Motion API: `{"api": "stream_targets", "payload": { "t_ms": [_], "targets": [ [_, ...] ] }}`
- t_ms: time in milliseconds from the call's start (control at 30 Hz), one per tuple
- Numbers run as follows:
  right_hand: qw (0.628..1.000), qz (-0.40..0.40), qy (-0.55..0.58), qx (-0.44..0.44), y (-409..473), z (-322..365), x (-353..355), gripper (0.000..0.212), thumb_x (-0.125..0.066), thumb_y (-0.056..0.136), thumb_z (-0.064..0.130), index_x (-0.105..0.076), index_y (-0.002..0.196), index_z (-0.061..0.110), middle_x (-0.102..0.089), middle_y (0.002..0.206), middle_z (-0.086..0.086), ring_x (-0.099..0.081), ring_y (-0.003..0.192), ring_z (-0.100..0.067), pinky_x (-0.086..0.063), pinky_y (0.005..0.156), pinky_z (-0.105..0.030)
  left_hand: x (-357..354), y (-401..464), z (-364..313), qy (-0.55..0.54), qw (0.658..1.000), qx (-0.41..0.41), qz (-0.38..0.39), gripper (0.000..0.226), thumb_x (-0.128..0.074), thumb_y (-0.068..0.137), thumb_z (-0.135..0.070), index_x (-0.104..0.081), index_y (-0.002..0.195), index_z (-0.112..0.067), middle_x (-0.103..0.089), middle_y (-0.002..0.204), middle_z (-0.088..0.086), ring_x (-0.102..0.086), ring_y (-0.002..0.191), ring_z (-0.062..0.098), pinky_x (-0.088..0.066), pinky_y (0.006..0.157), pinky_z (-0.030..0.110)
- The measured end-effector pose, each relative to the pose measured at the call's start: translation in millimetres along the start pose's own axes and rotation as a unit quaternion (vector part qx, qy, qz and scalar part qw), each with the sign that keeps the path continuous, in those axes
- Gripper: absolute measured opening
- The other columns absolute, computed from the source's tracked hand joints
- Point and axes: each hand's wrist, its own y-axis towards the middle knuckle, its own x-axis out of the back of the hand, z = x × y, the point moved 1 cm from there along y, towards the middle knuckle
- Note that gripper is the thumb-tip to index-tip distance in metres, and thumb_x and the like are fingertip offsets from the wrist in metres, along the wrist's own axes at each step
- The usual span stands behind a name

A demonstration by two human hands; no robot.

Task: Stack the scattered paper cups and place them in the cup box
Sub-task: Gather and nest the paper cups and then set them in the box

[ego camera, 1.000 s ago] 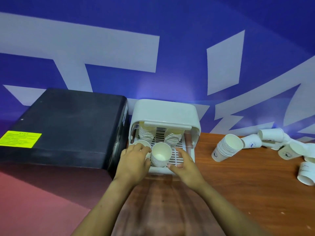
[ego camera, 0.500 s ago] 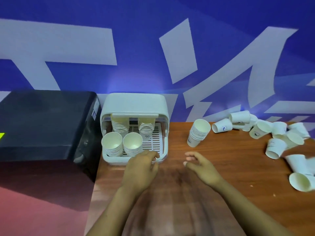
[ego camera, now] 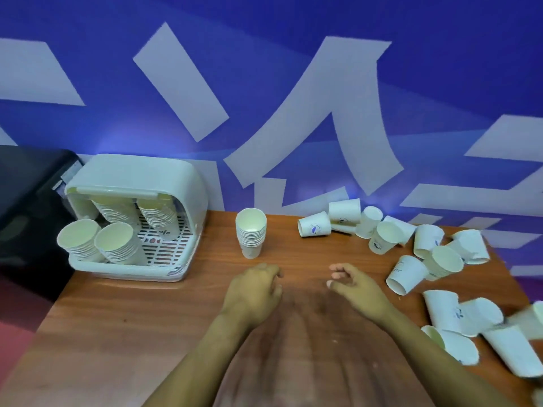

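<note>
The white cup box (ego camera: 138, 177) stands open at the back left of the wooden table (ego camera: 147, 312) and holds several stacks of white paper cups (ego camera: 117, 245). An upright stack of cups (ego camera: 251, 236) stands alone near the wall, right of the box. Many loose cups (ego camera: 408, 274) lie scattered on their sides at the right. My left hand (ego camera: 254, 292) hovers over the table below the lone stack, fingers loosely curled, holding nothing. My right hand (ego camera: 355, 286) is beside it with fingers apart, empty, just left of the scattered cups.
A black machine (ego camera: 26, 201) sits left of the cup box, off the table's left edge. A blue wall with white shapes runs along the back of the table. Bare wood lies between the box and my hands.
Both hands have pulled back from the cup box and moved right across the table. The view has swung right, so more scattered cups show.
</note>
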Motion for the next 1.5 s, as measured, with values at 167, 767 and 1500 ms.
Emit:
{"api": "stream_targets", "payload": {
  "t_ms": [167,767,1500],
  "targets": [
    [0.998,0.004,-0.046,0.042,29.3,-2.2,50.8,0.034,-0.064,0.087,0.026,-0.055,0.120,0.025,-0.057,0.115,0.006,-0.054,0.109,-0.009,-0.039,0.087,-0.023,-7.4,43.7,-44.7,0.058,0.998,-0.013,0.014,0.030,-0.047,0.090,-0.026,-0.055,0.119,-0.024,-0.058,0.117,-0.001,-0.055,0.105,0.022,-0.045,0.086,0.031],
    [0.924,-0.072,-0.340,0.162,191.9,-25.1,123.1,0.077,-0.071,0.078,0.033,-0.031,0.144,0.025,-0.028,0.151,0.000,-0.035,0.130,-0.029,-0.037,0.104,-0.042,-86.0,234.2,-47.8,0.133,0.988,0.062,0.046,0.066,-0.049,0.090,-0.038,-0.021,0.147,-0.021,-0.025,0.152,0.001,-0.029,0.135,0.028,-0.033,0.102,0.043],
    [0.938,-0.125,-0.273,0.173,108.1,2.3,100.4,0.065,-0.069,0.073,0.028,-0.040,0.131,0.027,-0.033,0.125,0.001,-0.056,0.097,-0.028,-0.048,0.074,-0.034,-79.3,116.6,-45.9,-0.273,0.955,0.115,-0.015,0.069,-0.068,0.066,-0.032,-0.031,0.124,-0.025,-0.048,0.118,0.001,-0.053,0.101,0.019,-0.048,0.084,0.035]
  ]
}}
